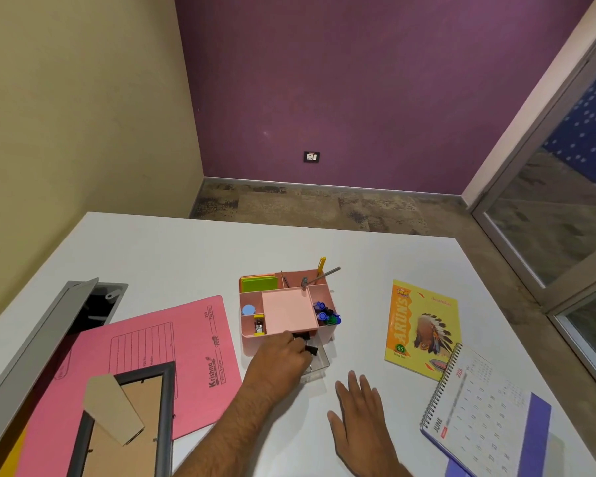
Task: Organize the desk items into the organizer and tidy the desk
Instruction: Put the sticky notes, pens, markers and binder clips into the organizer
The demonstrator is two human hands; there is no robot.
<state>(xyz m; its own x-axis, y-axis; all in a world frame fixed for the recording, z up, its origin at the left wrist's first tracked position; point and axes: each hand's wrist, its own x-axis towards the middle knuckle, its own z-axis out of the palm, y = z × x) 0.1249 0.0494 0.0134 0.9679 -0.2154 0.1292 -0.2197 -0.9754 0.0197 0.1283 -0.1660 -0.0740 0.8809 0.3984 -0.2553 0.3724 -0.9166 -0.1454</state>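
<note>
A pink desk organizer (286, 315) stands mid-desk, holding green sticky notes (258, 283), blue-capped markers (326, 313), a yellow pen (321, 265) and a small stapler (258, 326). Its clear drawer (319, 361) is pulled out at the front. My left hand (279, 363) is over that drawer, fingers closed on black binder clips (307, 344). My right hand (362, 418) rests flat on the white desk (172, 256), fingers spread, holding nothing.
A pink file folder (172, 352) lies at left with a picture frame (124, 421) face down on it. A yellow notebook (422, 327) and a spiral desk calendar (486, 411) lie at right. An open cable hatch (83, 304) sits at the desk's left.
</note>
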